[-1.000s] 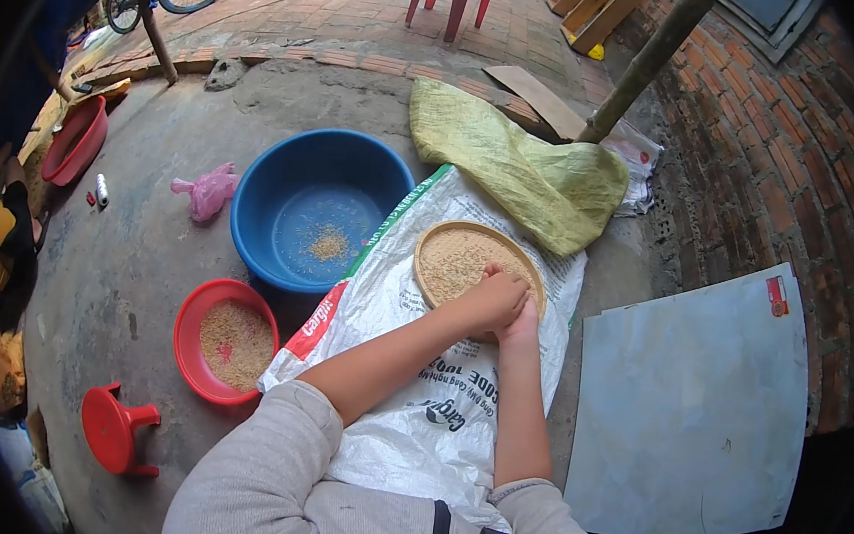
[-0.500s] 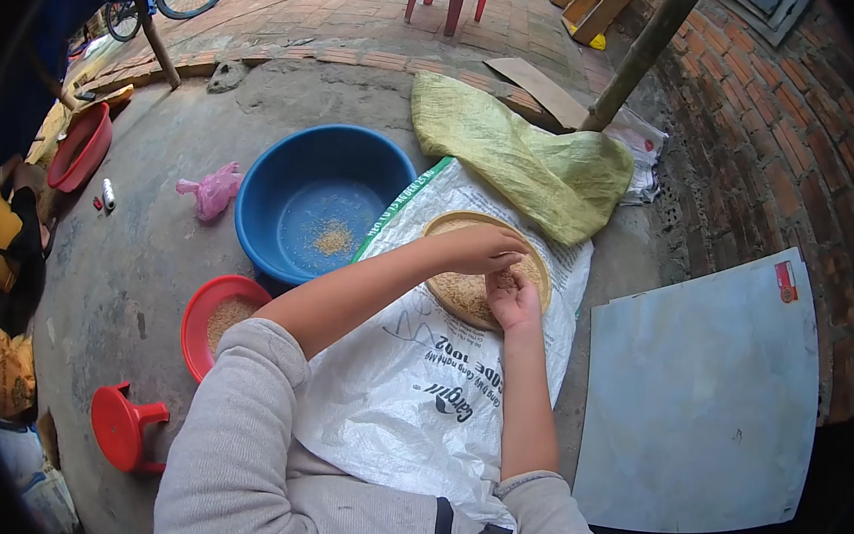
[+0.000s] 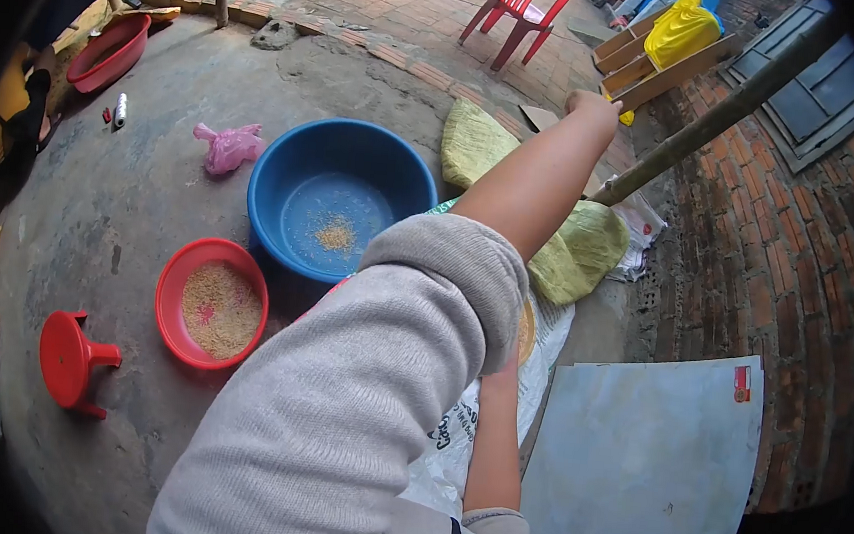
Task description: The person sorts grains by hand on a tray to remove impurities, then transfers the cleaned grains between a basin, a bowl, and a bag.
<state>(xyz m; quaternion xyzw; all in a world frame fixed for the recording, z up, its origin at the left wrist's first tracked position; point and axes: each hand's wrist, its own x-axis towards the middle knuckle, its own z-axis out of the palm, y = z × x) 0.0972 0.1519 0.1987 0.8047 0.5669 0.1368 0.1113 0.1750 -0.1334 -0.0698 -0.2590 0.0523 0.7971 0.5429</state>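
In the head view, the left hand (image 3: 593, 104) is raised at the upper right of the frame, its fingers mostly turned away; I cannot tell whether they are spread or pinching. The left sleeve (image 3: 339, 371) crosses the centre and hides the right hand, so its fingers cannot be judged. The round tray (image 3: 527, 333) shows only a sliver right of centre, on the white sack (image 3: 549, 342). The blue basin (image 3: 291, 211), upper centre-left, holds a little grain (image 3: 335, 233).

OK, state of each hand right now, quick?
Left hand: outstretched; open or closed cannot be told.
Right hand: hidden behind the grey knit left sleeve, cannot tell.
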